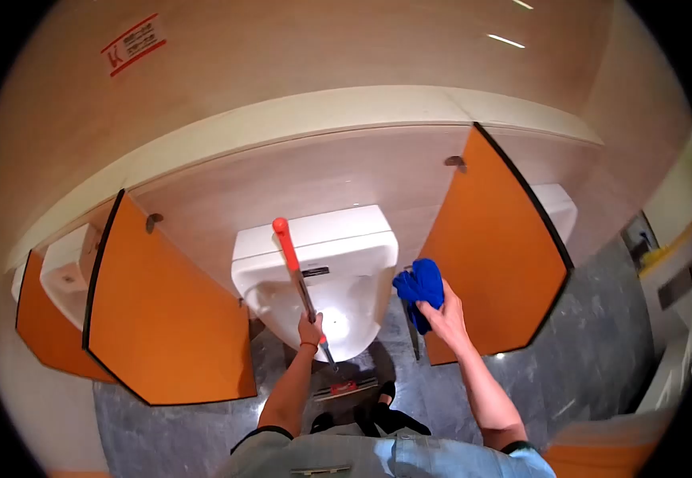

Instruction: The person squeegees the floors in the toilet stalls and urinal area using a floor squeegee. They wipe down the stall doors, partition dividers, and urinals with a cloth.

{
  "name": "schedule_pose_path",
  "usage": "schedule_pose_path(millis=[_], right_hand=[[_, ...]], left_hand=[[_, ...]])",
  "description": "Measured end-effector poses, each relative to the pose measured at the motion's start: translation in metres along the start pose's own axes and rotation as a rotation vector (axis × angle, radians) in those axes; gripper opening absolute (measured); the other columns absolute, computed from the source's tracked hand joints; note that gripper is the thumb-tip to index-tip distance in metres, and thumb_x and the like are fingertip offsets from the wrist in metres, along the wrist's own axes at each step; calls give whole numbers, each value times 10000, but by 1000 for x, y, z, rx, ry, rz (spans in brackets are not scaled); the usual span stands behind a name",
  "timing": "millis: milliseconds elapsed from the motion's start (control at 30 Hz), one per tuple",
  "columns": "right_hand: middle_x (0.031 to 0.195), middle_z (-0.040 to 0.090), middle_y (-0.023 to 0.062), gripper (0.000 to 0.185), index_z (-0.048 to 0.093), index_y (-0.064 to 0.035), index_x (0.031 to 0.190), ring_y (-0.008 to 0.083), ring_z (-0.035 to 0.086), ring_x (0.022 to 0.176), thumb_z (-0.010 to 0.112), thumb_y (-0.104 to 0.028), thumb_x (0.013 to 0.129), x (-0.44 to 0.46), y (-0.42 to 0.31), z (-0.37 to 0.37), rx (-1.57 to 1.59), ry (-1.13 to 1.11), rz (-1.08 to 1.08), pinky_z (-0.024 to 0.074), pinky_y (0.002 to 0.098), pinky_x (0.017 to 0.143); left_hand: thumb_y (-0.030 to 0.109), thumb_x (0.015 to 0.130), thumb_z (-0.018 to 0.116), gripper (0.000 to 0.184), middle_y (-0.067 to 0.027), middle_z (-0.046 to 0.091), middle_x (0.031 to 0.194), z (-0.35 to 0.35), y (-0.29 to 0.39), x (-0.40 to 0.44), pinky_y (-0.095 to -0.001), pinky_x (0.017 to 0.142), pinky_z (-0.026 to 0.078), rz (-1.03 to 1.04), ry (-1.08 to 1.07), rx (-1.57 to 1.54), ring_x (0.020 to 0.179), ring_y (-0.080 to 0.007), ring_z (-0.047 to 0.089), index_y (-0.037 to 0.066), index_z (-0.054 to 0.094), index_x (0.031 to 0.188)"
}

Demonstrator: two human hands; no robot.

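Note:
My left hand (310, 328) is closed around the metal pole of a long-handled mop (288, 244). Its red grip end points up in front of the urinal, and its wide flat head (346, 388) with a red middle rests on the floor near my feet; details of the head are too small to tell. A bunched blue cloth (420, 288) is gripped in my right hand (446, 319), to the right of the urinal's rim. Straight ahead, the white urinal (314, 251) is fixed to the wall, its bowl facing me.
Orange dividers with black edges stand on the left (171, 311) and the right (493, 263) of the urinal. More urinals show beyond them. A ledge (298, 111) runs along the wall above, with a red-and-white sign (134, 45) higher up. Grey tiles (593, 334) cover the floor.

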State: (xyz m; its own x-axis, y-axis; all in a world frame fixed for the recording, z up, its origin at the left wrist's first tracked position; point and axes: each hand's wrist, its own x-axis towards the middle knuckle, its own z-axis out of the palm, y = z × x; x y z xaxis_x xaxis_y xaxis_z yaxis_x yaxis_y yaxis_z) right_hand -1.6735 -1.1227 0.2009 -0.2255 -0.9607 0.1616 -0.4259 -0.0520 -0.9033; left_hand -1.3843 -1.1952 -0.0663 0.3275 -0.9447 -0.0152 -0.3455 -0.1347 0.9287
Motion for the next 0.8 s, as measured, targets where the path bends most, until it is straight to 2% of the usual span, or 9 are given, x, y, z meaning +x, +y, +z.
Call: schedule_pose_path(millis=[67,233,300,400,567,600,700,767,800], right_hand=[[966,642,186,537,516,-18,1203,249,627,847,652,-198,716,44,-6,17,-24,-116,-4,481,319,776],[943,663,166,487,529,22,1174,204,640,868,658,-135,731,78,-8,58,200,-167,-52,487,304,785],[956,665,151,469,533,37,1164,185,632,872,658,-110,736,74,-2,60,223,-200,-16,485,301,787],[984,659,145,461,540,43,1160,177,627,883,660,-104,739,65,22,61,253,-273,63,484,300,802],[1011,645,128,468,527,43,1184,164,617,892,650,-53,743,47,34,42,332,-269,123,480,289,816],[1018,643,131,468,524,43,1187,162,615,900,646,-44,744,44,40,35,351,-258,141,477,286,823],[1025,640,130,454,522,47,1184,155,607,923,635,-30,751,37,39,21,347,-202,185,469,281,838],[1029,643,128,457,520,44,1184,166,608,938,639,-48,752,35,38,12,228,-197,179,468,292,846],[1046,638,156,482,516,35,1193,205,617,951,633,-45,732,35,41,7,149,-163,138,466,317,862]], left_hand=[[198,784,670,458,-177,610,1049,-5,15,2,-358,828,467,35,60,-39,977,-275,596,13,497,1166],[52,841,486,421,-184,554,1185,-72,81,11,-399,958,391,367,304,147,1133,-325,514,5,455,1258],[144,861,479,484,-202,452,1316,-101,147,35,-427,1057,270,586,538,504,1270,-312,384,-12,401,1313],[225,864,518,532,-210,386,1371,-114,198,82,-437,1077,238,572,654,661,1289,-357,332,-30,396,1315],[292,901,462,587,-171,290,1445,-113,159,161,-460,1103,182,391,-245,1061,1352,-337,230,10,291,1387],[292,901,462,587,-171,290,1445,-118,164,166,-460,1103,182,393,-270,1060,1352,-337,230,10,291,1387],[397,927,381,589,-143,241,1475,-118,185,156,-517,1108,105,567,114,468,1378,-290,185,52,306,1399],[416,941,328,577,-136,245,1476,-97,145,150,-539,1101,100,516,30,1126,1381,-295,179,69,312,1401],[416,947,303,558,-132,237,1481,-97,134,160,-543,1101,91,498,-19,1076,1383,-304,168,92,325,1400]])
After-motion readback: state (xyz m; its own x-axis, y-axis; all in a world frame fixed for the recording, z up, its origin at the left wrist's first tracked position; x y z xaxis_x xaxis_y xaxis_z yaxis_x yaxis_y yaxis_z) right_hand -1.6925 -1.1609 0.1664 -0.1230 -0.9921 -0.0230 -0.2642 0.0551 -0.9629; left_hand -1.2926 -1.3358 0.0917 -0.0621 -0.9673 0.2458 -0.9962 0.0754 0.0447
